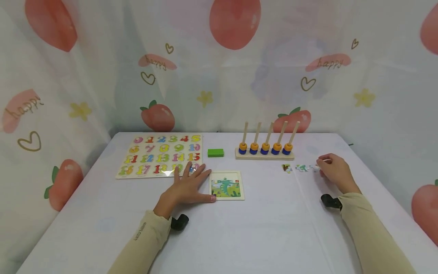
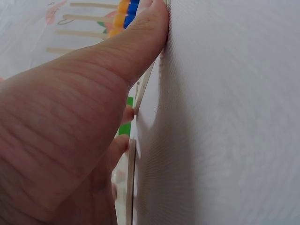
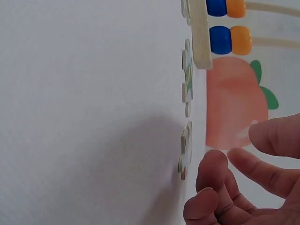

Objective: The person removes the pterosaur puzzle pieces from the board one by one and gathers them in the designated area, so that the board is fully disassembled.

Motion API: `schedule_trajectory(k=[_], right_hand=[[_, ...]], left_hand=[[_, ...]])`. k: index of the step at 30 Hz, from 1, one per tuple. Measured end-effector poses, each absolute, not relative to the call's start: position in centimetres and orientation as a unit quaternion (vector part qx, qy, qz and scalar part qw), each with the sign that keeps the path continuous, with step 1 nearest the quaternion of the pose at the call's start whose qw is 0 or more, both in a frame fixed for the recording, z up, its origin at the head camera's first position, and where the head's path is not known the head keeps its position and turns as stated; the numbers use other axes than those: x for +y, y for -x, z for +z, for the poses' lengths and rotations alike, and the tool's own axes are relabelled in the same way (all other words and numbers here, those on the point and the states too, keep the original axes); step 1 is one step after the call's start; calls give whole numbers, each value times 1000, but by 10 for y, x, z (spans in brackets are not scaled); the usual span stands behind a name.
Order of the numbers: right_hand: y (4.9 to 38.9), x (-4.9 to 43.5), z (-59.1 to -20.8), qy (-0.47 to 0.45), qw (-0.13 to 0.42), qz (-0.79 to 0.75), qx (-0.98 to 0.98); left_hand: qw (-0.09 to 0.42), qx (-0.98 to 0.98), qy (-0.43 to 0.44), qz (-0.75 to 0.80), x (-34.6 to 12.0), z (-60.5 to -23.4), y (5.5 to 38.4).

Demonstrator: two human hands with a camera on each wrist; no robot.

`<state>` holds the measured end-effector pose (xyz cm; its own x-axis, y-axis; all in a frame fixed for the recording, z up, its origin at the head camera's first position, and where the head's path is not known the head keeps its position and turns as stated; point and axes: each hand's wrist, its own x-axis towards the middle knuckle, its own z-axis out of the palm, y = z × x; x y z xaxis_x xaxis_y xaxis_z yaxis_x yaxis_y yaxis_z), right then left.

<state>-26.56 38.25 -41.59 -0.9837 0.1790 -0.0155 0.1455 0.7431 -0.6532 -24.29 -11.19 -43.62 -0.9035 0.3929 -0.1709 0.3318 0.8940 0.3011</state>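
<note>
My left hand (image 1: 186, 188) lies with fingers spread, its thumb on the lower left rim of a small framed jigsaw puzzle (image 1: 242, 186) showing a green dinosaur. A pale strip runs along the top inside the frame. Its other fingers reach the frame's left side and the lower right corner of a number board (image 1: 119, 176). Over at the right, my right hand (image 1: 337, 173) hovers by loose jigsaw pieces (image 1: 302, 168), thumb and index finger apart in the right wrist view, where nothing shows between them. One nearby piece (image 3: 185, 152) lies flat just beyond the fingertips.
Behind the loose pieces stands a wooden peg rack (image 1: 265, 156) with orange and blue beads on upright pegs. A green block (image 1: 215, 153) lies between the number board and the rack. A patterned cloth (image 1: 239, 87) hangs behind the white table (image 1: 256, 236).
</note>
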Motion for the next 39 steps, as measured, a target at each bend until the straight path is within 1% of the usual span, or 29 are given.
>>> schedule_trajectory(k=[9, 14, 20, 33, 39], right_hand=[[259, 348, -404, 26, 29, 337, -941], [257, 321, -392, -28, 33, 330, -943], [254, 288, -385, -82, 36, 349, -933], [256, 221, -387, -170, 21, 352, -920], [260, 193, -393, -204, 1, 352, -913]], left_hand=[[113, 966, -190, 132, -112, -437, 244], [122, 965, -186, 136, -112, -435, 243], [113, 965, -192, 137, -113, -433, 244], [115, 965, -189, 141, -112, -435, 244], [113, 964, -196, 139, -113, -435, 245]])
